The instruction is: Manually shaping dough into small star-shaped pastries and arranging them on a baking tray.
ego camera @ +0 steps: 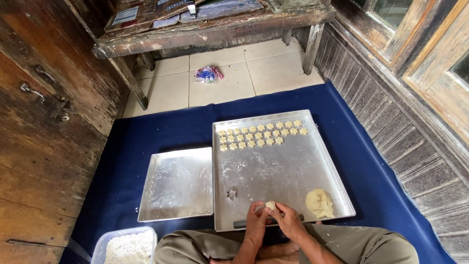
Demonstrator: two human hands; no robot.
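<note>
Fingers (263,209) of both hands pinch a small dough ball (270,206) between them, tips pressed in on it from either side. Left hand (255,218) and right hand (288,221) meet at the near edge of the big tray (273,171), just above the person's crossed legs. The ball sits in the fingertips, over the tray's near rim, partly hidden by the thumbs. A larger dough lump (319,203) lies on the tray just right of the hands, close to the near right corner. A star cutter (231,194) rests on the floured tray surface, left of the hands, apart from them. Cut star pieces (261,134) sit in three rows along the tray's far edge, the third row shorter. A dark rod lies along the near rim under the hands, mostly covered. A smaller tray (178,183) butts against the big one on its left side. Both trays sit on a blue mat (146,137). A flour tub (128,246) stands near the left knee. A crumpled wrapper (208,74) lies on the tiles beyond the mat, under a wooden bench (210,32).
</note>
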